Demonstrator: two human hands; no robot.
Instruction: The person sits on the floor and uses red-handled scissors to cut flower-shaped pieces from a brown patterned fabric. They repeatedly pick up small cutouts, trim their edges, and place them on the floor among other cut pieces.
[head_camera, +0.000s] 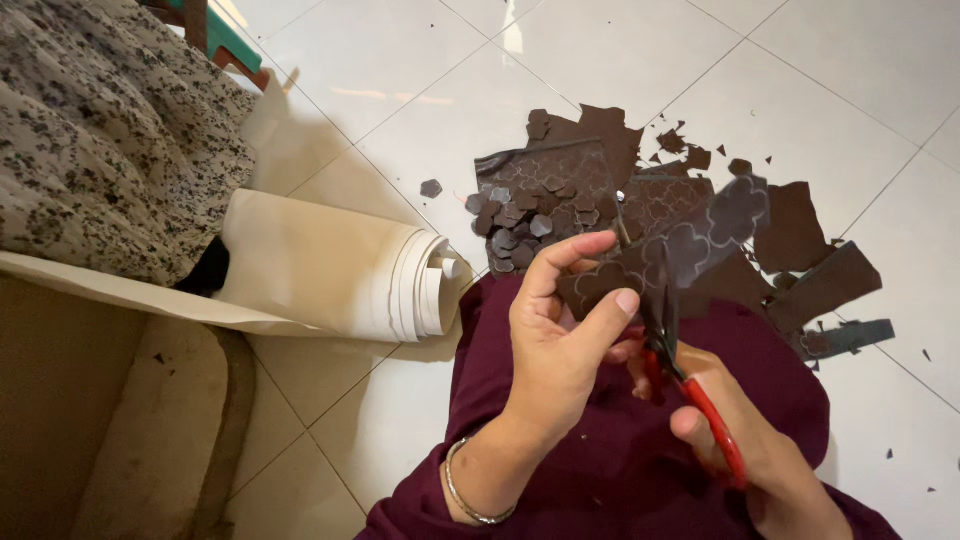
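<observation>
My left hand (560, 345) pinches a dark brown sheet (690, 245) marked with outlined flower-like shapes, thumb on its lower edge. A thin bangle sits on that wrist. My right hand (750, 440) grips red-handled scissors (690, 385) whose dark blades point up into the sheet's lower edge. Both hands hover over my lap in a maroon garment (620, 460). On the white tiled floor beyond lies a heap of brown offcuts (800, 250) and a pile of small cut-out shapes (520, 220).
A rolled cream sheet (370, 275) lies on the floor at the left, partly unrolled. A speckled grey fabric (90, 130) drapes over a beige cushion (150, 430) at the far left. Small brown scraps dot the tiles at the right.
</observation>
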